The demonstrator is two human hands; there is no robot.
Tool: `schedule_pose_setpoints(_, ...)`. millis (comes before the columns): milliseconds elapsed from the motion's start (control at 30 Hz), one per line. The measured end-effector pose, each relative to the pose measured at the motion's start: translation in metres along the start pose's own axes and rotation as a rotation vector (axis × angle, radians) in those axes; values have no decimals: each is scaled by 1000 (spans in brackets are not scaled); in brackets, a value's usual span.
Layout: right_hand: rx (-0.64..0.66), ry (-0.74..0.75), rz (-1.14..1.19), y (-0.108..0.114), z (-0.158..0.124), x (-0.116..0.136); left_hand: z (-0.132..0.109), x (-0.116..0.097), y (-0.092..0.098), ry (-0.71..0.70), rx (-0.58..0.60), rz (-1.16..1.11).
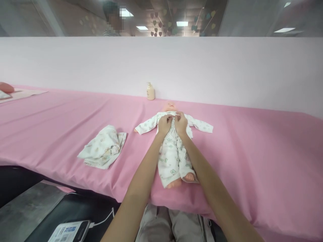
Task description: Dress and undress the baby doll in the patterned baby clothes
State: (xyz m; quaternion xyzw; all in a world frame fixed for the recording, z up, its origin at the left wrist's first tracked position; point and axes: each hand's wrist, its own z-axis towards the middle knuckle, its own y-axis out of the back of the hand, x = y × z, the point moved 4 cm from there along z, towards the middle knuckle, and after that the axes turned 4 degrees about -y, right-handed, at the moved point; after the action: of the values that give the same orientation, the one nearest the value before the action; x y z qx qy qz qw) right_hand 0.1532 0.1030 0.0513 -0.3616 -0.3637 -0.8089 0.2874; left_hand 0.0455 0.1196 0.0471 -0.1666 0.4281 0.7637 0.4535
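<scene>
A baby doll lies on its back on the pink table cover, head toward the wall, feet toward me. It wears a white printed romper with both sleeves spread out. My left hand and my right hand meet at the doll's upper chest, each with fingers pinched on the romper's front edge near the collar. The doll's bare feet stick out of the romper legs near the table's front edge.
A crumpled white printed garment lies left of the doll. A small cream bottle stands against the white partition wall. A phone on a cable rests on a dark surface below left. A person stands beyond the partition.
</scene>
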Motion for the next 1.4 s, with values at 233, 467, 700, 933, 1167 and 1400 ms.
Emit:
schedule_pose_setpoints(233,22,97,2,-4,0,-4,-3,4,1,42,-56,-75)
schedule_pose_setpoints(467,-12,72,23,2,-3,0,-1,4,1,43,-73,-88)
schedule_pose_setpoints(700,-30,112,146,-3,1,-3,-2,8,1,32,-113,-113)
schedule_pose_setpoints(933,38,87,220,-4,3,-4,1,14,0,87,-147,-195)
schedule_pose_setpoints(1167,115,69,232,-8,7,-6,0,13,4,166,-165,-280)
schedule_pose_setpoints(1400,158,69,125,-12,11,-6,2,17,2,258,-173,-269)
